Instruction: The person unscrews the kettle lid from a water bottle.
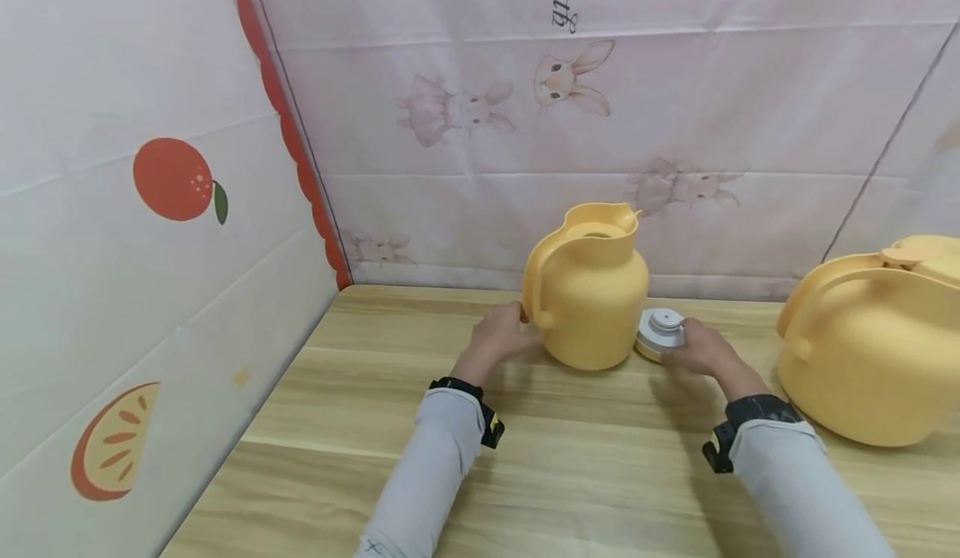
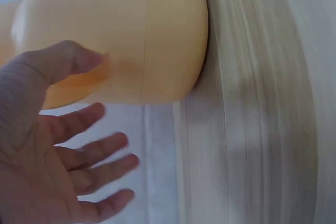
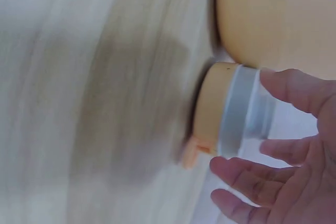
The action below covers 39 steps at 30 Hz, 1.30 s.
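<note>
A yellow thermos jug [image 1: 596, 308] stands upright on the table without its lid, its handle toward the left. My left hand [image 1: 501, 331] is at the lower end of that handle. In the left wrist view its thumb [image 2: 84, 59] overlaps the handle [image 2: 79, 87], while the other fingers spread loosely beside it. The jug's lid [image 1: 662, 333] lies upside down to the right of the jug, grey stopper part upward. My right hand [image 1: 703, 349] is at the lid's right side. Its thumb [image 3: 289, 85] and fingers lie loosely about the lid [image 3: 220, 106], apart from one another.
A larger-looking yellow jug [image 1: 877, 358], with its lid on, stands at the right beyond my right hand. The wooden table [image 1: 360, 358] meets a rabbit-print covering [image 1: 480, 208] at the back and a fruit-print covering [image 1: 187, 308] at the left.
</note>
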Each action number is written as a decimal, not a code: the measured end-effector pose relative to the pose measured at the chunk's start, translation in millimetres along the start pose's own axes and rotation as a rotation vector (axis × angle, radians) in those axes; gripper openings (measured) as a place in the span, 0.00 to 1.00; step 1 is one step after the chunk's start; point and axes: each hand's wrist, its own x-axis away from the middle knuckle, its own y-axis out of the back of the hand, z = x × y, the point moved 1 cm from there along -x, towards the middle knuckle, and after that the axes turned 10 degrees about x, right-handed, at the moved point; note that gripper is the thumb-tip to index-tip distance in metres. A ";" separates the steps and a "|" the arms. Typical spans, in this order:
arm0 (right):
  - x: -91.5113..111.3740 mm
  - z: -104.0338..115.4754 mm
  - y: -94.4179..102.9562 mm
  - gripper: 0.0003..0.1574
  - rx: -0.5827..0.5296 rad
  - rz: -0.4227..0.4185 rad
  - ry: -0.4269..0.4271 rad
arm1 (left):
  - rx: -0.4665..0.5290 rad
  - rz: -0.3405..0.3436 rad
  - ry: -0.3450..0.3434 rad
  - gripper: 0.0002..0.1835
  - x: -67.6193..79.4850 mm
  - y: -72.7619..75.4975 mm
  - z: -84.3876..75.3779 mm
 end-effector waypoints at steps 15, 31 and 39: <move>17.6 17.0 15.2 0.44 0.163 0.178 -0.003 | -0.336 0.216 0.017 0.28 23.9 3.9 9.8; 28.6 25.5 13.2 0.43 0.168 0.165 -0.018 | -0.330 0.196 0.023 0.26 32.6 -8.7 3.9; 40.4 15.2 22.4 0.49 0.084 0.098 0.028 | -0.367 0.174 -0.014 0.17 33.0 -18.6 -6.8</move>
